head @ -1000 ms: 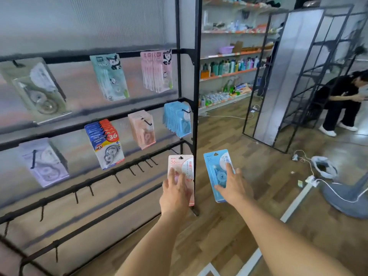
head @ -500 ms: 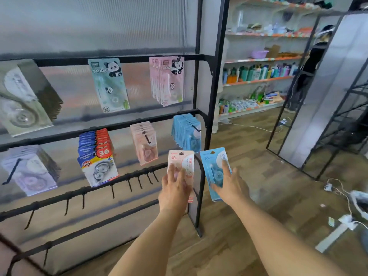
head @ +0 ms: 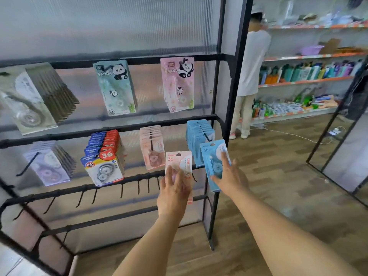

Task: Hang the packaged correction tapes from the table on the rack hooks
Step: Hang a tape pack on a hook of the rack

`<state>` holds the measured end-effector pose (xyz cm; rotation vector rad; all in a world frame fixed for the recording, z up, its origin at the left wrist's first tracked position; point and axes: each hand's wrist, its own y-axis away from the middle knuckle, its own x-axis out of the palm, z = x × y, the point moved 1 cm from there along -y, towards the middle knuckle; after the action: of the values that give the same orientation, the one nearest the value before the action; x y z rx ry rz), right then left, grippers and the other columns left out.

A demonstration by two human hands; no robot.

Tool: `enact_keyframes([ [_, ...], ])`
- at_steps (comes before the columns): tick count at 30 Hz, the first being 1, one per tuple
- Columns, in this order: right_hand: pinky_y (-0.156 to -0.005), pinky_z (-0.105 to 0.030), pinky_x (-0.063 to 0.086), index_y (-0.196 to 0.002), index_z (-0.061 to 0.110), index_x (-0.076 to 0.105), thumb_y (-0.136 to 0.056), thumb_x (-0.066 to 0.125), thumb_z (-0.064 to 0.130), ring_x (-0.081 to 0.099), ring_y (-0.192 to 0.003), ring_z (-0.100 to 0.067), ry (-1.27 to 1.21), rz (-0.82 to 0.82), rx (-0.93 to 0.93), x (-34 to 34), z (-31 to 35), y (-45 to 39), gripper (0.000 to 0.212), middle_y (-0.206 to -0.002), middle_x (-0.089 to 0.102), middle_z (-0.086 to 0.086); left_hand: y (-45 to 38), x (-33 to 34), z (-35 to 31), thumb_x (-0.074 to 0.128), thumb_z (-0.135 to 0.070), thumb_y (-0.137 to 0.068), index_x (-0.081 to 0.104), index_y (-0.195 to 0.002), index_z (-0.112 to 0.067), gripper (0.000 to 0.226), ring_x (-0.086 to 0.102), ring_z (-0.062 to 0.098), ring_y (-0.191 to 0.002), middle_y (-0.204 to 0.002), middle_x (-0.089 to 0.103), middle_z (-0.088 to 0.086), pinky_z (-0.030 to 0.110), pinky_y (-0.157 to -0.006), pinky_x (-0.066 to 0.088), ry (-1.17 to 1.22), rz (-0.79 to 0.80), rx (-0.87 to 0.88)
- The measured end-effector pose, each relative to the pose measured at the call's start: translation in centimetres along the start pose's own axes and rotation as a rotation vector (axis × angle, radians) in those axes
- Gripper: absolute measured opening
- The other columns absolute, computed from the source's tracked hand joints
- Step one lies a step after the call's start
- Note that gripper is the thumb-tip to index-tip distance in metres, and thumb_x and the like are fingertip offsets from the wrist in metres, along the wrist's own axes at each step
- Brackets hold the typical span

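While left hand (head: 173,193) pinches pink pack (head: 179,166) and right hand (head: 229,176) grips blue pack (head: 212,160), I worry: hang holes miss hooks (head: 207,137), packs drop.

head view, facing rack (head: 127,132), close

Off to my right there's a person in a white shirt (head: 253,62) facing wall shelves (head: 310,56) packed with colourful bottles (head: 306,71), plus a white cable (head: 294,135) trailing across the wood floor (head: 278,186).
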<state>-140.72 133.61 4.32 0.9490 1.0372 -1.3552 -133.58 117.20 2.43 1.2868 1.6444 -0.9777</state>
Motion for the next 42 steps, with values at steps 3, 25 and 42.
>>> enact_keyframes([
  [3, -0.057, -0.028, 0.04, -0.153, 0.028, 0.001, -0.091, 0.059, 0.047, 0.056, -0.093, -0.025, -0.013, 0.002, 0.01, 0.4, 0.3, -1.4, 0.087, -0.137, 0.032, -0.014, -1.1, 0.3, -0.2, 0.058, -0.023, -0.096, 0.0, -0.151, -0.029, 0.081, 0.015, 0.03, -0.144, -0.16, -0.011, 0.004, 0.042, -0.102, 0.047, -0.052, 0.006, 0.028],
  [25, -0.09, -0.039, 0.048, -0.148, 0.019, 0.023, -0.092, 0.059, 0.031, 0.047, -0.119, -0.029, 0.009, -0.187, -0.045, 4.2, 3.0, -5.1, 0.067, -0.144, 0.035, -0.012, -3.8, 3.6, 3.3, 0.044, -0.035, -0.102, 0.004, -0.153, -0.028, 0.066, 0.013, 0.029, -0.143, -0.161, -0.006, 0.002, 0.041, -0.096, 0.051, 0.016, -0.084, 0.03],
  [42, -0.081, -0.038, 0.053, -0.15, 0.022, 0.03, -0.099, 0.051, 0.017, 0.058, -0.114, -0.026, -0.427, -0.133, -0.445, 6.2, 12.1, -1.1, 0.056, -0.14, 0.048, -0.005, -2.9, 3.0, 5.9, 0.085, -0.018, -0.068, 0.051, -0.122, -0.022, 0.064, 0.055, 0.043, -0.106, -0.141, 0.047, 0.02, 0.046, -0.063, 0.058, 0.143, -0.456, -0.009],
])
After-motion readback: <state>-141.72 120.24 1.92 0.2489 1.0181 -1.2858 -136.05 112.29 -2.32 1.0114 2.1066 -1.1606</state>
